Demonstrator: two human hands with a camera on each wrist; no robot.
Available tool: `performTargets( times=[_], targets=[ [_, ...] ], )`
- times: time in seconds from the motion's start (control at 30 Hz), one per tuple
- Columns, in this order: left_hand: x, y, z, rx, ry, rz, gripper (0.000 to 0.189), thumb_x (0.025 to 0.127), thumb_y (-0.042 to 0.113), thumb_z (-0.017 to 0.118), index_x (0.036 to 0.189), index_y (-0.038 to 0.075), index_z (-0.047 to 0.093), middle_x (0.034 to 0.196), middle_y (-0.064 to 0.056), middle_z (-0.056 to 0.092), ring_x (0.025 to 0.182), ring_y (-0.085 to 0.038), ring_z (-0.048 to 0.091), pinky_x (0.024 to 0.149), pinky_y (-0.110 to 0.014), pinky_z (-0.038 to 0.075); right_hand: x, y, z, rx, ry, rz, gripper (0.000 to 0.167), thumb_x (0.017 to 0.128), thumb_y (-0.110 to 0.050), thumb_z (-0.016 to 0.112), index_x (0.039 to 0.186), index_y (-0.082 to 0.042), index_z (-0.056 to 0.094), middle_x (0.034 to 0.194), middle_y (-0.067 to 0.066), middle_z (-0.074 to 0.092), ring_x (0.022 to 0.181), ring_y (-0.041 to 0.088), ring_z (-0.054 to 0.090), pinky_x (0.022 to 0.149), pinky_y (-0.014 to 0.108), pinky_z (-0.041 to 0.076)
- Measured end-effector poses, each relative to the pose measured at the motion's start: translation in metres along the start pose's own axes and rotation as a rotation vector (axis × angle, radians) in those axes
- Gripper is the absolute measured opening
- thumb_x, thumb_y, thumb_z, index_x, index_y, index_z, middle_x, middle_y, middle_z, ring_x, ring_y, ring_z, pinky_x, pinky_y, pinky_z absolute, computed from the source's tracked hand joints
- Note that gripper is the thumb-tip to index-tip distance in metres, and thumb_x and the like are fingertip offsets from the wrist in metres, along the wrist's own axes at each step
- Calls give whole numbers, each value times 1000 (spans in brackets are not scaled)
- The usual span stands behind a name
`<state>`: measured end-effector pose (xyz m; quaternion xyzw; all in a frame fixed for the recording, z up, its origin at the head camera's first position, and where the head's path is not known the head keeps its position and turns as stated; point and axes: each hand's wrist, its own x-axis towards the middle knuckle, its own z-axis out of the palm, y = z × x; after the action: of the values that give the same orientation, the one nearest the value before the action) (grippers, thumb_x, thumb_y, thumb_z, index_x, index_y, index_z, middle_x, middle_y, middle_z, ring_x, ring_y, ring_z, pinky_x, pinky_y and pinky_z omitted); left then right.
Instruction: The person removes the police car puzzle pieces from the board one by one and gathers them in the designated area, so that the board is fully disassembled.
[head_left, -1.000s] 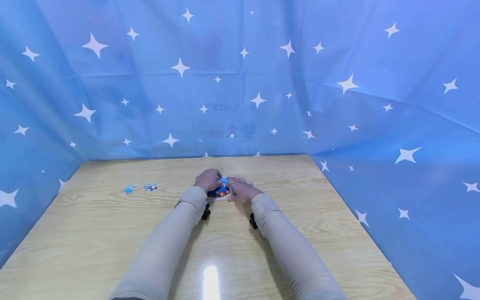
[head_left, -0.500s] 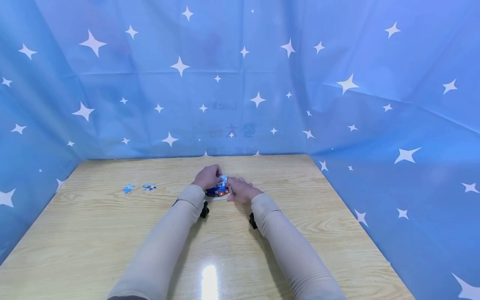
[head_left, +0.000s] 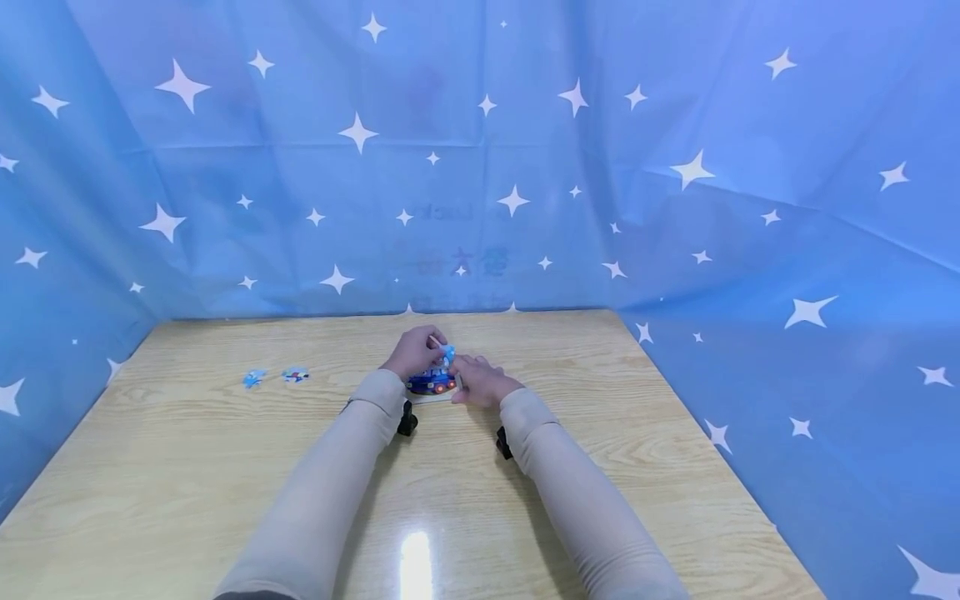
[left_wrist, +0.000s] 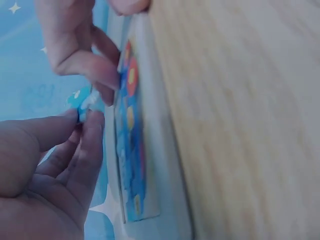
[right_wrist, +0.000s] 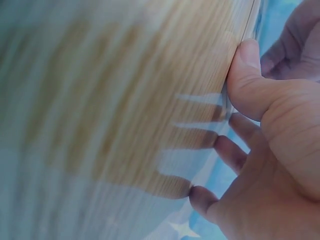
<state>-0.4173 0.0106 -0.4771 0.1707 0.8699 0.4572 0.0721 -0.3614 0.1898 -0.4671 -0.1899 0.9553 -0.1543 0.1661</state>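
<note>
A puzzle board (head_left: 433, 397) with a pale frame lies near the far middle of the table; its picture shows a dark blue vehicle with orange-red wheels. In the left wrist view my left hand (left_wrist: 45, 165) pinches a small light-blue puzzle piece (left_wrist: 85, 102) between thumb and fingers, raised off the board. My right hand (head_left: 483, 382) rests at the board's right end. Its thumb touches near the front edge, a bent finger reaches onto the picture, and the other fingertips (right_wrist: 202, 197) touch the table, spread apart. My hands hide part of the board.
Two loose blue puzzle pieces, one lighter piece (head_left: 254, 378) and one with red on it (head_left: 296, 375), lie left of the board. A blue curtain (head_left: 480, 167) with white stars stands behind and beside the wooden table (head_left: 225, 467).
My left hand has lifted slightly, raising the light-blue puzzle piece and showing more of the board's picture. My right hand has stayed at the board's right end.
</note>
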Motion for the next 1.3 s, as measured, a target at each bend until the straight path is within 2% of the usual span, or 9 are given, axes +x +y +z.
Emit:
performTargets(
  times=[0.1,0.27,0.4,0.47,0.63,0.77,1.0,1.17,1.3],
  targets=[
    [-2,0,-5,-79,-13,-19,14,101,7,62,114,3,66,95,-12,69,77,-20,69,70,-33,58,0,-3,0,-10,-2,9,43,101,-33,62,137,-16,46,159,6,36,145,35,27,112,66,24],
    [-6,-5,-12,-90,-23,-53,16,102,8,62,117,2,65,98,-13,67,78,-20,69,71,-32,59,1,-4,0,-9,1,17,47,101,-32,64,141,-15,45,166,8,24,149,35,22,114,68,20],
    [-11,-8,-19,-126,-20,-92,17,102,5,60,118,0,63,101,-16,65,80,-21,70,72,-32,60,1,-3,1,-19,8,15,62,100,-32,64,151,-11,35,164,7,29,149,34,22,114,69,19],
    [-13,-10,-23,-136,-11,-96,17,102,3,60,118,-1,63,103,-17,64,81,-22,70,73,-32,60,1,-2,1,-22,10,21,64,100,-33,64,152,-12,34,164,7,28,150,33,21,114,69,19],
    [-16,-17,-32,-85,12,-94,17,101,4,60,118,0,64,105,-17,63,81,-21,67,72,-29,58,2,-1,2,-18,17,30,56,100,-32,64,148,-14,41,167,8,21,151,32,18,116,68,16],
    [-20,-22,-39,-75,9,-114,18,102,5,61,118,-1,65,104,-16,63,80,-19,66,73,-30,58,2,-1,3,-18,19,24,59,100,-32,65,150,-13,40,167,8,21,151,32,19,116,67,18],
    [-29,-27,-48,-97,-4,-121,18,102,3,58,118,-4,63,103,-16,61,78,-19,66,73,-33,59,2,-2,5,-4,13,18,63,100,-32,64,153,-11,36,160,6,34,148,31,23,116,66,20],
    [-32,-35,-53,-81,-5,-135,17,102,4,58,117,-2,63,106,-16,61,78,-19,66,71,-30,58,0,-1,5,-4,12,18,67,101,-33,62,156,-10,32,163,5,30,150,30,20,117,64,18],
    [-33,-41,-57,-49,2,-127,16,103,4,58,117,-3,63,105,-17,62,76,-17,65,69,-28,57,-2,-1,4,10,18,10,66,101,-32,63,155,-11,32,165,6,26,151,31,17,116,67,15]
  ],
)
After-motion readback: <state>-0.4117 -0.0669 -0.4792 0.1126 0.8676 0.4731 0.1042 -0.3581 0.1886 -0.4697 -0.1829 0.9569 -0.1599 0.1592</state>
